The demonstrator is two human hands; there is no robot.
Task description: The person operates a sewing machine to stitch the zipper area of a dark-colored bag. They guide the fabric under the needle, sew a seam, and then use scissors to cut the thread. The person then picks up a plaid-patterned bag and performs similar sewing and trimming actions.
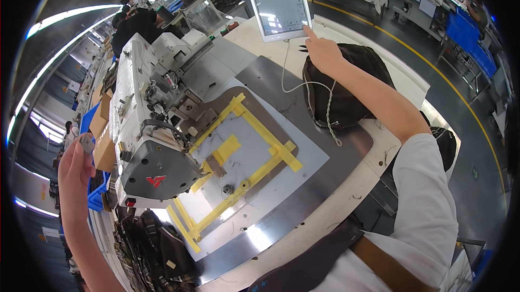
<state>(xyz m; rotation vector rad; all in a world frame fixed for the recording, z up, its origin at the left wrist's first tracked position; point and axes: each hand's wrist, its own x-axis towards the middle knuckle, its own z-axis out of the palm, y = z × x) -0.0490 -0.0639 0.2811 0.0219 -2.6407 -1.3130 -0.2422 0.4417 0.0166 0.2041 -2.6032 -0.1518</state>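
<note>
Your right hand (323, 52) taps the touchscreen panel (279, 4) at one o'clock, forefinger extended. Your left hand (76, 162), at nine o'clock, pinches a small round bobbin (86, 143) between its fingers. The taped template (244, 146) lies unsewn under the sewing machine (157, 124).

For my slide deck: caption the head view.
Right hand taps a touchscreen panel beside an industrial sewing machine; left hand holds a small round part.
</note>
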